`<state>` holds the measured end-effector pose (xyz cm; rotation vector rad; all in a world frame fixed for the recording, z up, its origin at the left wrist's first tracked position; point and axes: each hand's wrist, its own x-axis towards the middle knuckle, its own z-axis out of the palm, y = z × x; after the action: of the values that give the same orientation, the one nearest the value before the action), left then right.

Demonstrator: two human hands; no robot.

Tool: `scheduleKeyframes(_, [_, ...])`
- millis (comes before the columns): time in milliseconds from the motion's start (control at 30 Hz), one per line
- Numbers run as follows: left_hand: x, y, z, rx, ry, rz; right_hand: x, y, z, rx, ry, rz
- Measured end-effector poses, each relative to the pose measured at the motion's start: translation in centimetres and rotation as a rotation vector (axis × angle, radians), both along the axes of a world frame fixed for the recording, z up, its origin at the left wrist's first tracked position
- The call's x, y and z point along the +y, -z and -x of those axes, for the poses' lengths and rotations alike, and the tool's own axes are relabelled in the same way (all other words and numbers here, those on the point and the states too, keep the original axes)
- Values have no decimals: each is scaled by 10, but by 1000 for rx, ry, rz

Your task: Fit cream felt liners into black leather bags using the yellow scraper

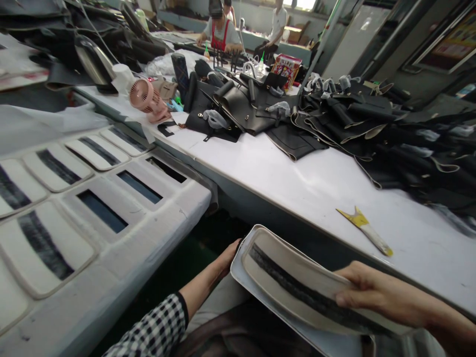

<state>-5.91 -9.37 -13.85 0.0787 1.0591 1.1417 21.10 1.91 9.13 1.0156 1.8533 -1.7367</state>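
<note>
My right hand (366, 290) pinches a beige curved panel (297, 270) with a dark strip along its middle, thumb on top and fingers at its upper edge. This panel lies over, or just above, a larger white-faced piece (241, 273) with rounded corners, tilted over my lap. At that piece's left edge my left hand (229, 257) grips it, with its fingertips hidden behind. Several similar beige panels (70, 243) with dark strips lie on the padded surface at left. A yellow-and-white spreader-like tool (364, 229) rests on the white table, beyond my right hand.
Black leather bag pieces (241, 106) cover the far side of the white table (297, 183). A pink fan (147, 96) and a metal kettle (92, 62) stand at its left. The grey padded surface (174, 208) has rectangular slots. Several people work at the back.
</note>
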Motion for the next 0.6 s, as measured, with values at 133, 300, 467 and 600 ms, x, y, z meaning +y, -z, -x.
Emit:
scheduleKeyframes(133, [1, -13, 0, -14, -3, -23, 16, 29, 8, -66, 21, 298])
scheduleKeyframes(300, [2, -24, 1, -35, -8, -48, 20, 55, 7, -165, 45, 106])
scheduleKeyframes(467, [3, -23, 2, -55, 2, -56, -2, 60, 4, -337, -139, -770])
scheduleKeyframes(600, [4, -23, 0, -73, 3, -73, -37, 89, -11, -152, -216, -1268])
